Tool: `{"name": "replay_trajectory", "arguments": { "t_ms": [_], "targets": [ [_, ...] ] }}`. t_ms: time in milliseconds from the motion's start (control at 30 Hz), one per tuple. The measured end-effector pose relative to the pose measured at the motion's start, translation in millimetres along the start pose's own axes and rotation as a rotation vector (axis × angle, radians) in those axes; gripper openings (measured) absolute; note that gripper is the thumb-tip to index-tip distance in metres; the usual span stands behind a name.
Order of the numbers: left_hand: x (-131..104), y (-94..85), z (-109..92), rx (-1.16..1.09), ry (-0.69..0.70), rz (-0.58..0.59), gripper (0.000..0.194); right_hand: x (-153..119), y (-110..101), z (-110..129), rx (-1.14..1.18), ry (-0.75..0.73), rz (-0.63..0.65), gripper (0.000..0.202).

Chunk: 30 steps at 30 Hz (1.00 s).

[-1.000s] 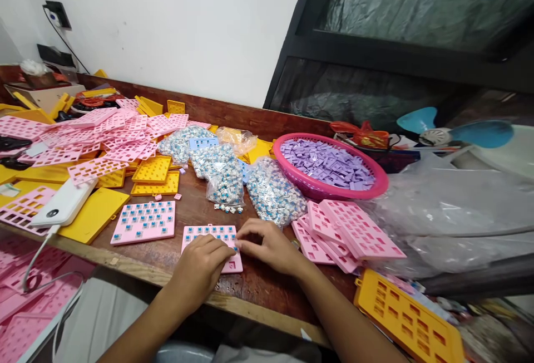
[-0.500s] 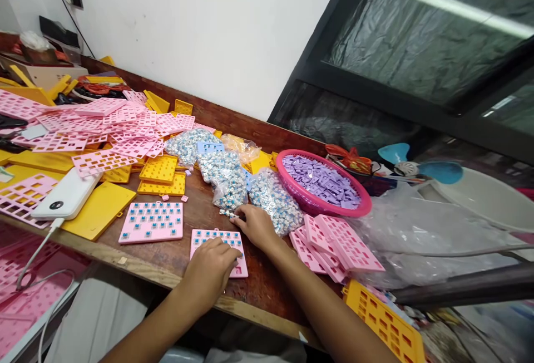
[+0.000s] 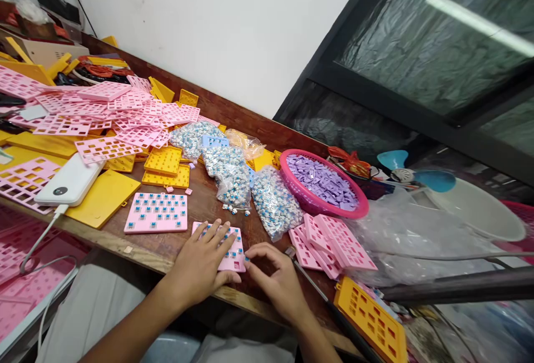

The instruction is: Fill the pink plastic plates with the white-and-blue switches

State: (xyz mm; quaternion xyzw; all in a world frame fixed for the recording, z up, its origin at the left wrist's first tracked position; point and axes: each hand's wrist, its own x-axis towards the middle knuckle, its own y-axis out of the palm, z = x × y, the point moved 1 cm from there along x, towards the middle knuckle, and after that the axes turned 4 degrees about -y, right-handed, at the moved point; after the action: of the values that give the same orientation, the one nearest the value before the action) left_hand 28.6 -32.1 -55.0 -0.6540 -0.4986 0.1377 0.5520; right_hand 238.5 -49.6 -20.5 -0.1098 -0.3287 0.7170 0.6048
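My left hand [image 3: 199,263] lies spread over a pink keypad plate [image 3: 237,263] fitted with blue key switches, its fingers covering much of the plate. One square hole shows at the plate's lower right corner. Beside that corner, my right hand [image 3: 273,276] pinches a small blue key switch [image 3: 247,259] between thumb and finger. A second pink plate [image 3: 156,228] with blue switches rests to the left. Several loose switches [image 3: 234,209] lie beyond, by clear bags of switches [image 3: 275,201].
A pink basket [image 3: 362,207] of purple pieces stands at the back right, with stacked pink plates [image 3: 346,240] in front. A dark rod-like tool [image 3: 317,285] lies right of my right hand. Left are a white power bank [image 3: 75,182], yellow trays [image 3: 167,176] and piled pink plates [image 3: 104,112].
My right hand has come from the loose switches toward me, to the plate's right edge, with a switch in its fingers. My left hand has spread flat over the plate.
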Motion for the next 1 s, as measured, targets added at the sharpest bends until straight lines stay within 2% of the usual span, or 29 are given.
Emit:
{"name": "replay_trajectory", "arguments": {
  "t_ms": [167, 300, 433, 667, 867, 1000],
  "targets": [
    [-1.5, 1.2, -1.0, 0.024, 0.01, -0.011, 0.074, -11.4, 18.9, -2.1, -0.046, -0.102, -0.018, 0.014],
    [-2.3, 4.7, -1.5, 0.057, 0.009, -0.033, 0.069, -11.7, 18.4, -6.1, -0.021, -0.104, -0.028, 0.017],
    [-2.0, 7.8, -0.6, 0.099, 0.038, -0.006, 0.069, -13.0, 18.2, -5.1, -0.063, -0.135, -0.042, 0.016],
    [-0.9, 2.8, 1.4, 0.151, 0.081, 0.04, 0.071, -10.6, 18.4, 1.5, -0.012, -0.148, -0.042, 0.011],
    [-2.1, -1.2, -1.1, 0.173, 0.147, 0.026, 0.053, -10.9, 19.5, -0.1, -0.054, -0.156, -0.066, 0.011],
    [-2.1, -2.1, -1.9, 0.168, 0.146, 0.038, 0.052, -11.9, 21.8, -0.1, -0.063, -0.176, -0.068, 0.011]
  ]
}}
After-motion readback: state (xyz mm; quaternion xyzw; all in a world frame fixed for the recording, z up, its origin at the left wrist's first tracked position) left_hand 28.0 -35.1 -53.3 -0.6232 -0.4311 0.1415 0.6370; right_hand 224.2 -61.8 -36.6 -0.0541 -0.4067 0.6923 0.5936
